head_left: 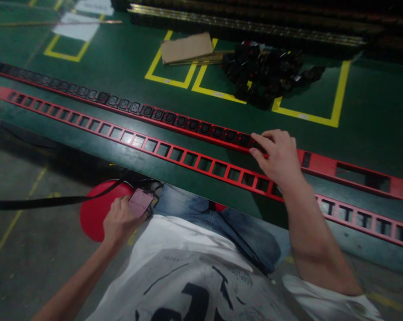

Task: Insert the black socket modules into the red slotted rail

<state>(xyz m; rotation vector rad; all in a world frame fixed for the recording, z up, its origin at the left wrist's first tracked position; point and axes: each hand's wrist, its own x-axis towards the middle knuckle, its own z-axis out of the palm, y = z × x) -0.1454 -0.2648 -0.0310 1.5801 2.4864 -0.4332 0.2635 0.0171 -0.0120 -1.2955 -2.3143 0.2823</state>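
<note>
My left hand [119,223], low beside my lap, is closed around a phone [140,203] with a pinkish lit screen and dark marks. My right hand [277,154] reaches over the bench, thumb and forefinger on either side of a long red power strip [188,133]. Black sockets [181,121] fill most of that strip, a few of them with paler faces. Whatever lies under the right palm is hidden. Nearer to me runs a second red strip [174,161], a bare frame with a row of rectangular openings; my right forearm crosses above it.
On the green bench [121,58], a pile of black parts [265,71] lies beyond the strips, beside cardboard pieces [188,48]. White sheets [76,26] sit at the far left. Dark long bars [241,26] line the back. A red round stool [94,218] stands below the bench.
</note>
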